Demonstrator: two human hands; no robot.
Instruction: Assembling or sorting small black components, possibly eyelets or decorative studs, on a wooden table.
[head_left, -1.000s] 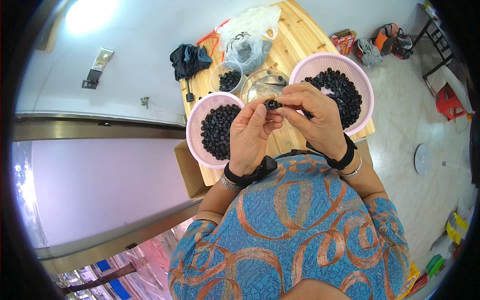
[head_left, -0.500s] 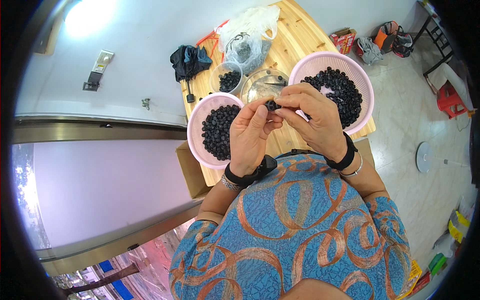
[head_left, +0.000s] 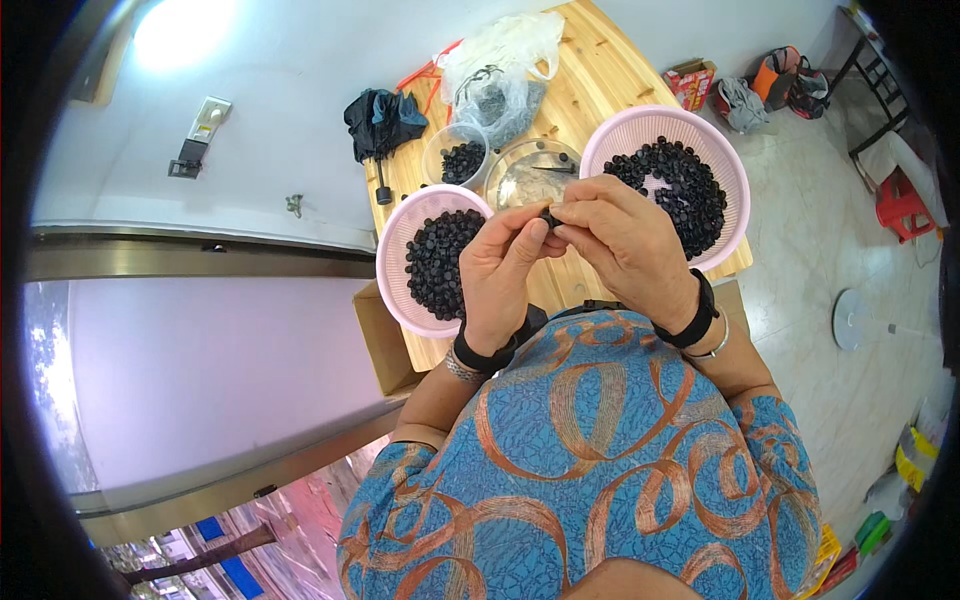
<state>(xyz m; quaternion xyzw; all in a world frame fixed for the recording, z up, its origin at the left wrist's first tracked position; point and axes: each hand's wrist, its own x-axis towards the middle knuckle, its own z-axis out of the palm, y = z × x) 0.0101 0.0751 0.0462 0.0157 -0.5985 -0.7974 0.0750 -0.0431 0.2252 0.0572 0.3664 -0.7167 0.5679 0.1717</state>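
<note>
Between my hands is a small round black part, partly hidden by the fingers. My left hand pinches it from the left, and the fingertips of my right hand close on it from the right. To the left, a pink plastic basket is heaped with small black parts. Another pink basket, on the right, holds more of the same black pieces around a bare patch. Behind my hands lies a round clear tray with a thin dark tool and a few pieces.
A clear tub of black parts stands on the wooden table. Plastic bags and a folded dark umbrella lie at the back. A cardboard box sits below the table's left edge. A red stool is far right.
Both hands stay together in nearly the same place. The fingers have closed further over the black part, so less of it shows.
</note>
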